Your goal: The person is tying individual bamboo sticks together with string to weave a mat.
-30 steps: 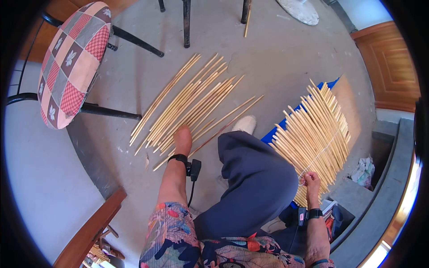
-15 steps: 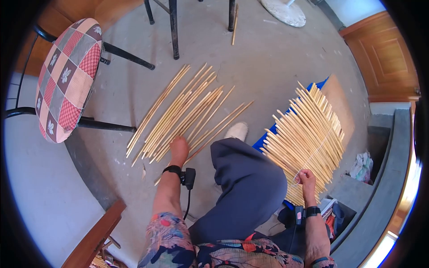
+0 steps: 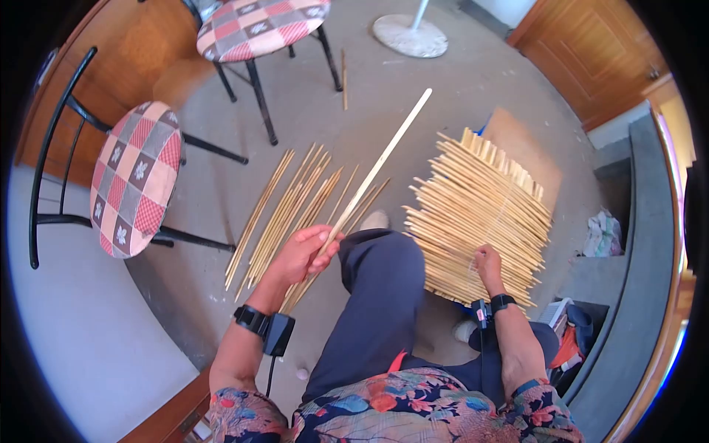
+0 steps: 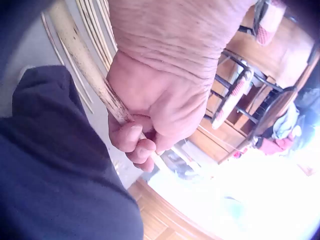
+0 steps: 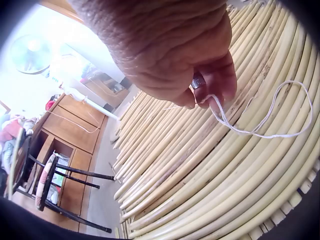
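My left hand grips one long pale stick, which slants up and away over the floor. In the left wrist view its fingers curl round the stick, which has dark marks near the palm. My right hand is over a mat of sticks laid side by side and bound with string. White string comes from between its pinched fingertips and loops over the sticks. A ring shows on one finger. Several loose sticks lie on the floor beyond my left hand.
Two chairs with checked seats stand at the left and far left. A brown board lies under the mat's far end. My raised knee is between the hands. A low grey ledge runs along the right.
My left hand has come up from the loose sticks, lifting one stick toward the middle. The right hand stays by the mat with the string. The head view has shifted.
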Motion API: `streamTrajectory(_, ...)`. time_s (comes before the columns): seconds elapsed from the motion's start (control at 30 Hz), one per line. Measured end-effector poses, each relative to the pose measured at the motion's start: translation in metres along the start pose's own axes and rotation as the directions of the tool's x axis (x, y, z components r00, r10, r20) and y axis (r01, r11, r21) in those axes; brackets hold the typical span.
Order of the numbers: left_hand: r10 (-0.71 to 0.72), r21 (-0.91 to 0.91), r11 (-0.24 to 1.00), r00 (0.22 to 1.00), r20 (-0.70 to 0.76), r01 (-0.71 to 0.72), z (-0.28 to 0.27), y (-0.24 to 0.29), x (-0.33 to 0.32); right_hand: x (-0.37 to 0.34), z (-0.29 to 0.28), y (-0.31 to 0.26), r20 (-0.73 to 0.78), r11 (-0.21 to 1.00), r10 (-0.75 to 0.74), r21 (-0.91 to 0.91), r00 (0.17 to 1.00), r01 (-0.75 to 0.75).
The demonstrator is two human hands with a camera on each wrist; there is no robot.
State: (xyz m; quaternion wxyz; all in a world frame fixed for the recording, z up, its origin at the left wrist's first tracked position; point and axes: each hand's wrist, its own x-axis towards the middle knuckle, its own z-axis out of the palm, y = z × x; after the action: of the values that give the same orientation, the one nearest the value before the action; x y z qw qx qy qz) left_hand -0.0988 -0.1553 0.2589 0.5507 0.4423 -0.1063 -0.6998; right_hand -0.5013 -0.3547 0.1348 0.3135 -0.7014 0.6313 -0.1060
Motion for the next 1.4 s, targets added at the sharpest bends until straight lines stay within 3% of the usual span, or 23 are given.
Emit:
streamTrajectory(0.13, 0.021, 0.076, 0.997, 0.987, 0.156, -0.033, 0.046, 0.016, -0.027, -0.002, 0.001, 0.0, -0.182, 0.988, -0.119, 0.072, 0.976, 0.134)
streamTrajectory(0.2, 0.032, 0.144, 0.988, 0.977, 0.209, -0.063, 0.065, 0.018, -0.038, -0.003, -0.005, -0.005, -0.145, 0.972, -0.226, -0.092, 0.963, 0.214)
streamTrajectory(0.27, 0.054, 0.242, 0.964, 0.974, 0.22, -0.108, 0.085, 0.018, -0.046, -0.005, -0.019, -0.025, -0.09, 0.964, -0.118, 0.227, 0.989, 0.136)
streamTrajectory(0.33, 0.064, 0.353, 0.924, 0.971, 0.232, -0.145, 0.104, 0.016, -0.053, -0.039, -0.069, -0.101, 0.09, 0.778, 0.002, 0.626, 0.996, -0.058)
streamTrajectory(0.4, 0.094, 0.511, 0.837, 0.971, 0.222, -0.198, 0.122, 0.015, -0.056, -0.076, -0.108, -0.147, 0.009, 0.63, -0.244, 0.761, 0.97, 0.152)
streamTrajectory(0.47, 0.125, 0.599, 0.75, 0.95, 0.288, -0.28, 0.14, 0.012, -0.059, -0.118, -0.14, -0.183, -0.057, 0.344, -0.326, 0.923, 0.944, 0.175)
streamTrajectory(0.53, 0.239, 0.697, 0.558, 0.892, 0.384, -0.45, 0.146, 0.003, -0.059, -0.141, -0.157, -0.19, -0.102, 0.245, -0.331, 0.951, 0.938, 0.19)
streamTrajectory(0.57, 0.212, 0.701, 0.555, 0.892, 0.4, -0.447, 0.154, 0.0, -0.062, -0.15, -0.162, -0.186, -0.126, 0.154, -0.357, 0.969, 0.926, 0.191)
streamTrajectory(0.6, 0.382, 0.743, 0.239, 0.764, 0.52, -0.625, 0.164, -0.001, -0.063, -0.153, -0.166, -0.178, -0.108, 0.178, -0.354, 0.967, 0.929, 0.18)
streamTrajectory(0.63, 0.488, 0.708, -0.119, 0.58, 0.652, -0.697, 0.172, -0.001, -0.063, -0.154, -0.17, -0.17, -0.118, 0.175, -0.345, 0.967, 0.931, 0.187)
streamTrajectory(0.67, 0.554, 0.661, -0.335, 0.426, 0.715, -0.672, 0.179, -0.003, -0.062, -0.155, -0.172, -0.162, -0.099, 0.157, -0.314, 0.975, 0.944, 0.155)
streamTrajectory(0.7, 0.558, 0.679, -0.333, 0.443, 0.701, -0.654, 0.187, -0.001, -0.064, -0.157, -0.17, -0.155, -0.06, 0.137, -0.29, 0.985, 0.955, 0.104)
streamTrajectory(0.77, 0.579, 0.526, -0.707, 0.04, 0.814, -0.473, 0.198, 0.006, -0.071, -0.159, -0.169, -0.137, -0.154, 0.015, -0.246, 0.987, 0.957, 0.163)
streamTrajectory(0.8, 0.591, 0.55, -0.712, 0.05, 0.805, -0.436, 0.195, 0.004, -0.076, -0.161, -0.172, -0.13, -0.163, -0.03, -0.221, 0.987, 0.962, 0.16)
streamTrajectory(0.87, 0.639, 0.502, -0.608, -0.005, 0.769, -0.615, 0.184, -0.003, -0.079, -0.166, -0.175, -0.116, -0.167, -0.111, -0.196, 0.983, 0.966, 0.147)
streamTrajectory(0.9, 0.642, 0.516, -0.616, 0.001, 0.767, -0.596, 0.18, -0.009, -0.08, -0.168, -0.175, -0.11, -0.166, -0.141, -0.193, 0.98, 0.967, 0.14)
streamTrajectory(0.93, 0.754, 0.66, -0.091, 0.382, 0.535, -0.746, 0.177, -0.016, -0.08, -0.171, -0.176, -0.108, -0.153, -0.144, -0.186, 0.981, 0.971, 0.127)
streamTrajectory(0.97, 0.608, 0.627, 0.462, 0.738, 0.291, -0.628, 0.174, -0.021, -0.079, -0.173, -0.175, -0.107, -0.146, -0.149, -0.2, 0.982, 0.969, 0.117)
streamTrajectory(1.0, 0.616, 0.634, 0.458, 0.737, 0.28, -0.623, 0.171, -0.025, -0.076, -0.175, -0.174, -0.106, -0.129, -0.161, -0.215, 0.982, 0.968, 0.095)
streamTrajectory(1.07, 0.444, 0.06, 0.876, 0.849, 0.287, -0.478, 0.167, -0.03, -0.072, -0.181, -0.17, -0.11, -0.107, -0.182, -0.233, 0.981, 0.966, 0.065)
streamTrajectory(1.1, 0.447, 0.063, 0.875, 0.851, 0.274, -0.48, 0.169, -0.031, -0.072, -0.182, -0.168, -0.112, -0.096, -0.183, -0.239, 0.982, 0.966, 0.052)
streamTrajectory(1.2, 0.56, -0.123, 0.818, 0.729, 0.394, -0.562, 0.17, -0.03, -0.07, -0.185, -0.163, -0.107, -0.108, -0.119, -0.292, 0.99, 0.95, 0.076)
streamTrajectory(1.4, 0.572, -0.029, 0.76, 0.648, 0.502, -0.649, 0.161, -0.029, -0.073, -0.179, -0.159, -0.099, -0.136, -0.162, -0.351, 0.983, 0.926, 0.083)
